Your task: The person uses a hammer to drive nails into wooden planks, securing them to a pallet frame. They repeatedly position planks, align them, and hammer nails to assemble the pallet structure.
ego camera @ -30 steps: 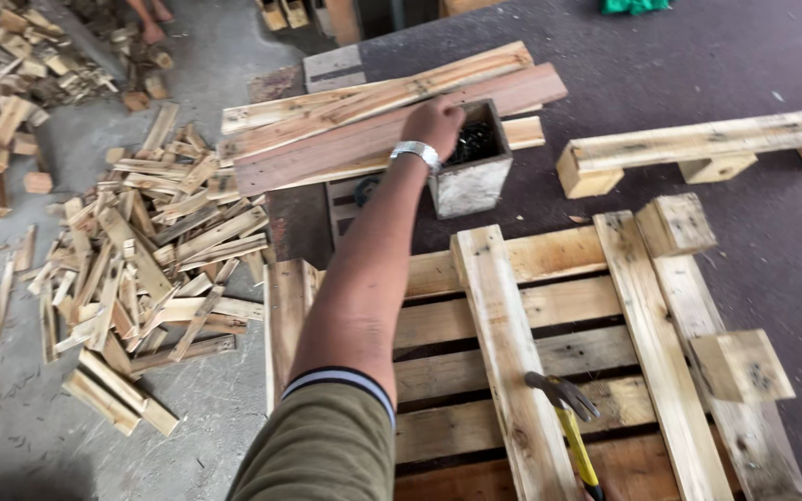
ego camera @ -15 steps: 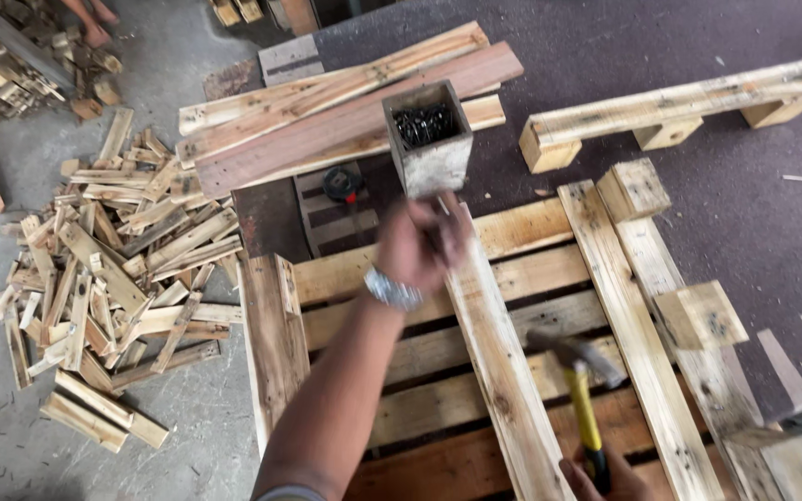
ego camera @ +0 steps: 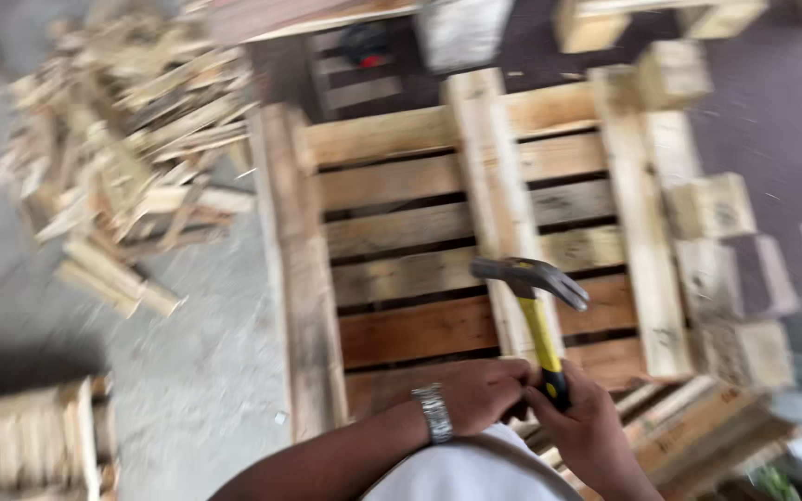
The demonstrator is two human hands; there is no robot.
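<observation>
- Hammer [ego camera: 538, 315] stands upright over the wooden pallet [ego camera: 401, 223], head up, yellow handle gripped low.
- Right hand [ego camera: 591, 422] wraps the black grip, fingers pressed together around it.
- Left hand [ego camera: 485, 394], wrist bent inward, touches the same grip; its closure is unclear.

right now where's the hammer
In the head view, lower centre-right: the hammer stands upright over the pallet, its handle in the right hand.

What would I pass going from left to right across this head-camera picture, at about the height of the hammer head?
Scrap wood pile → bare concrete floor → pallet → hammer → loose wooden blocks.
</observation>
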